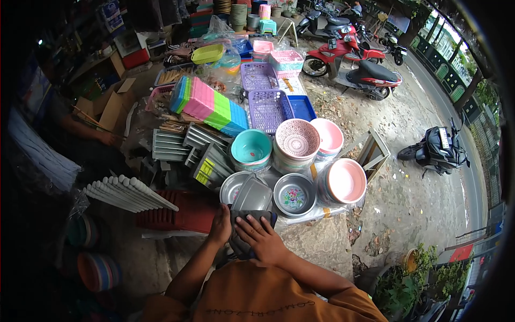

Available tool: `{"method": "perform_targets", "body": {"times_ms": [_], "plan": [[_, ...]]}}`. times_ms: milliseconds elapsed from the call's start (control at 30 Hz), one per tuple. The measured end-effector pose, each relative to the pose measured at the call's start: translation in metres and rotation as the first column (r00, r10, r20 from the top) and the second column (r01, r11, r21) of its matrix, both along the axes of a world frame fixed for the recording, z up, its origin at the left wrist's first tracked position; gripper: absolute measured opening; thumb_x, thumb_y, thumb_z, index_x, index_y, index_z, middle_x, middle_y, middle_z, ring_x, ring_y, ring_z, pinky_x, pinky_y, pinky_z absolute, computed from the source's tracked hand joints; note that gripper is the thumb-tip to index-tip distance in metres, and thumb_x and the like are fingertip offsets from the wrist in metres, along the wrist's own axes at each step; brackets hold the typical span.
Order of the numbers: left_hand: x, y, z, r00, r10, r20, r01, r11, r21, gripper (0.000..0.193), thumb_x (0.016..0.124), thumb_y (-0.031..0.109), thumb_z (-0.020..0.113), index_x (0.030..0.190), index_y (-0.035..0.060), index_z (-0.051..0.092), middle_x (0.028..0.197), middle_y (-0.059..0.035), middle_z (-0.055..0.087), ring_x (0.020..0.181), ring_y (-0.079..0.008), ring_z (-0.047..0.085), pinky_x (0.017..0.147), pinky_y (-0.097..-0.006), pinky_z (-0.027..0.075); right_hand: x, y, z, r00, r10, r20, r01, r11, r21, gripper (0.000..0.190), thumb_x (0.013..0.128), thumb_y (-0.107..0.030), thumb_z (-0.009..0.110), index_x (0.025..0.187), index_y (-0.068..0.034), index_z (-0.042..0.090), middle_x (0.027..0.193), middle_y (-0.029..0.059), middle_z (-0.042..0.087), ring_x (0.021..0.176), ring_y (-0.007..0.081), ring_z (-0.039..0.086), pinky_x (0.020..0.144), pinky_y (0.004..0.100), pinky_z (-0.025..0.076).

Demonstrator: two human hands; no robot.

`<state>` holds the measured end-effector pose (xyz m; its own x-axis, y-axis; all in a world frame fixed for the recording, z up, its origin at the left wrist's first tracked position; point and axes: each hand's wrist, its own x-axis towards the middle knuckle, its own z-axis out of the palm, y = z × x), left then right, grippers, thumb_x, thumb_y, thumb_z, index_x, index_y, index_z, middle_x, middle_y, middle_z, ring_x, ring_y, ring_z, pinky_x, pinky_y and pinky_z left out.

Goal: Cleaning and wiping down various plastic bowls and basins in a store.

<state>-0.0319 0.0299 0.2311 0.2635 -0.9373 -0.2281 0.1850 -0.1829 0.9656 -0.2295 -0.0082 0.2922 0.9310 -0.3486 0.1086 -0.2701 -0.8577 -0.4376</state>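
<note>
A grey metal basin [254, 194] is held tilted close to the body, with a dark grey cloth [240, 246] draped over its near side. My right hand [259, 237] lies with spread fingers flat on the cloth. At the basin's left edge is my left hand [220, 225], upright with its fingers pointing away from me; its grip is partly hidden. Behind the held basin sits another grey basin [230, 186]. Just to the right, a grey basin with a flower print [295, 196] rests on the plastic-covered display.
Stacks of teal basins [251, 147], pink colanders [297, 139] and pink basins [347, 181] stand beyond. Left are a red plastic stack [193, 211] and white poles [130, 193]. Another person's hand [108, 139] is at far left. Scooters [354, 72] are parked outside.
</note>
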Motion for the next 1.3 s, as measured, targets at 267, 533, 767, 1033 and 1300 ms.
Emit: {"method": "perform_targets", "body": {"times_ms": [267,533,767,1033,1300], "plan": [[0.002,0.02,0.027,0.941,-0.063,-0.334,0.041,0.997,-0.071,0.059,0.101,0.05,0.039,0.135,0.0024,0.047,0.13,-0.011,0.055,0.117,-0.0188,0.055,0.099,-0.0349,0.045,0.005,-0.098,-0.031,0.747,-0.466,0.474,0.12,0.796,0.593,0.062,0.078,-0.031,0.067,0.133,-0.004,0.053,0.127,0.0145,0.059,0.116,0.0301,0.056,0.102,0.0357,0.04],[-0.014,-0.013,0.043,0.627,0.245,-0.739,-0.35,0.937,0.014,0.065,0.098,0.057,0.038,0.14,0.007,0.041,0.136,-0.0102,0.051,0.122,-0.0253,0.053,0.103,-0.0404,0.043,0.014,-0.031,-0.079,0.437,-0.868,-0.237,0.196,-0.165,0.967,0.066,0.093,-0.057,0.051,0.122,0.002,0.054,0.092,0.0037,0.058,0.073,0.0125,0.056,0.07,0.0271,0.048],[-0.028,-0.027,0.017,0.745,0.258,-0.615,-0.202,0.966,0.161,0.076,0.094,0.066,0.036,0.14,0.0058,0.037,0.135,-0.0142,0.05,0.121,-0.0271,0.053,0.102,-0.0407,0.044,0.045,-0.015,-0.019,0.88,-0.393,0.267,0.369,0.919,0.14,0.078,0.074,-0.018,0.058,0.148,-0.009,0.034,0.152,0.0207,0.031,0.142,0.043,0.022,0.114,0.0538,0.019],[-0.044,-0.04,0.023,0.888,0.086,-0.452,-0.036,0.992,0.117,0.047,0.095,0.039,0.06,0.122,0.0009,0.057,0.11,-0.0055,0.062,0.099,-0.0145,0.058,0.088,-0.0311,0.047,0.004,-0.086,-0.132,0.497,-0.866,0.049,0.196,0.167,0.966,0.069,0.095,-0.051,0.05,0.136,0.005,0.044,0.131,0.0153,0.052,0.117,0.0224,0.05,0.102,0.0334,0.037],[-0.088,-0.076,-0.034,0.972,0.07,-0.225,-0.038,0.989,0.144,0.037,0.093,0.03,0.066,0.114,0.0002,0.062,0.103,-0.0048,0.066,0.091,-0.0123,0.06,0.081,-0.0293,0.048,-0.074,-0.02,-0.099,0.399,-0.816,-0.418,0.38,-0.268,0.886,0.057,0.098,-0.048,0.05,0.115,0.004,0.062,0.1,0.0136,0.068,0.096,0.0155,0.062,0.086,0.0277,0.047]]}}
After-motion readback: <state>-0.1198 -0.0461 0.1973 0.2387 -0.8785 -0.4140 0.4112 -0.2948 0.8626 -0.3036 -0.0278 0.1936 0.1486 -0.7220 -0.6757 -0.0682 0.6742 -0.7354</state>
